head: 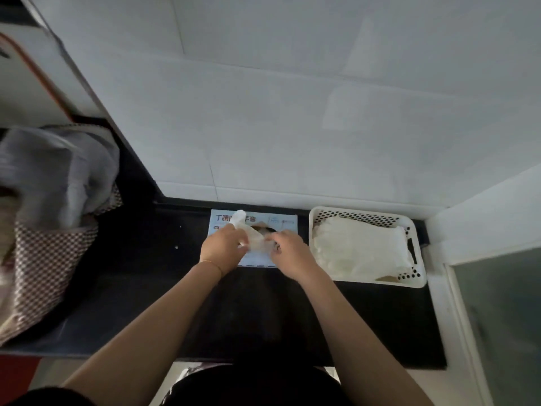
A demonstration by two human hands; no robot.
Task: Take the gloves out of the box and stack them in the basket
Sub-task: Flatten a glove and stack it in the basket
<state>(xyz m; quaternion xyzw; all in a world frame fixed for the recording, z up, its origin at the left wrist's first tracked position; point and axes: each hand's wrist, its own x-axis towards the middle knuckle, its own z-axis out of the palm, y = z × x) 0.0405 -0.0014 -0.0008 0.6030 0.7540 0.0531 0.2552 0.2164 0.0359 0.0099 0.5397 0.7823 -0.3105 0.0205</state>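
Your left hand (pixel 224 244) and right hand (pixel 288 252) pinch a thin translucent glove (pixel 257 240) above the flat box (pixel 285 222); the perforated white basket (pixel 363 215) holds a glove stack (pixel 360 247).

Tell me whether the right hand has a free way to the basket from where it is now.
Probably yes. The right hand grips a glove over the box, and the basket stands just to its right on the counter, open-topped, with nothing between them.
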